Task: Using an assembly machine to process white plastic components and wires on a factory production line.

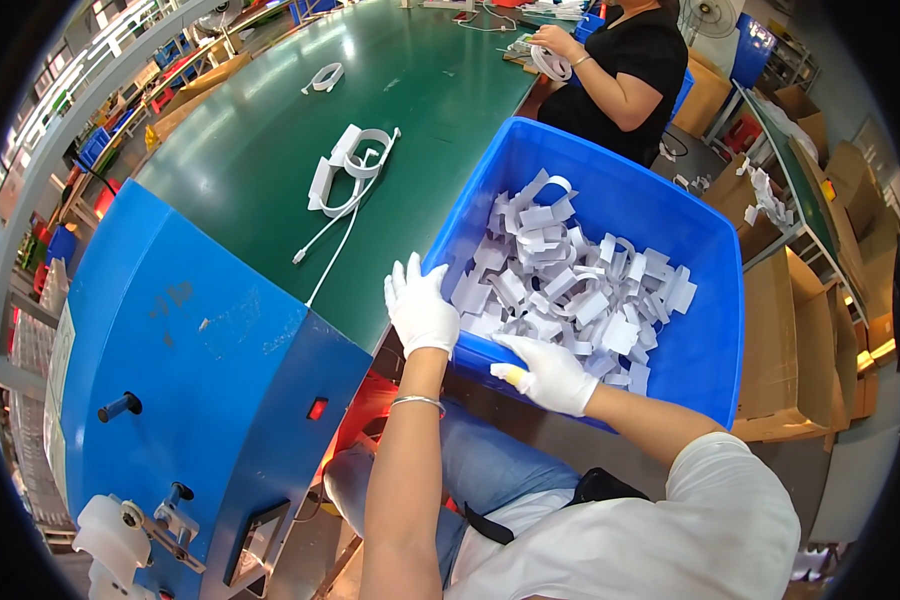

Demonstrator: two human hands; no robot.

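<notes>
Two gloved hands sit at the near rim of a blue bin (712, 300) in the middle of the frame. The right hand (550, 375), lower centre, lies over the bin's front wall with its fingers curled down on the rim; whether that grip pinches one of the paper pieces I cannot tell, since the fingertips are turned away. The left hand (422, 305) sits just up and left of it, fingers spread and straight, palm down on the bin's near left corner, its grip apart and clamped on nothing that shows. A thin bangle (417, 402) rings the left wrist.

Just beyond both hands, up and right in the frame, lies the heap of white paper strips (570, 280), filling the bin's floor. The strips are bent and looped, lying every way, so the heap has no single heading; its long spread runs from centre toward the right. The right hand is the nearer one, touching or almost touching the nearest pieces, while the left stays at the rim.

At lower left stands a blue machine housing (190, 340) with a red lamp. Past it the green desk (270, 130) runs toward the top of the frame, carrying a white cable with folded strips (350, 170), long axis from centre toward upper right. Farthest, at the top, another person (625, 70) in black handles a white coil.
</notes>
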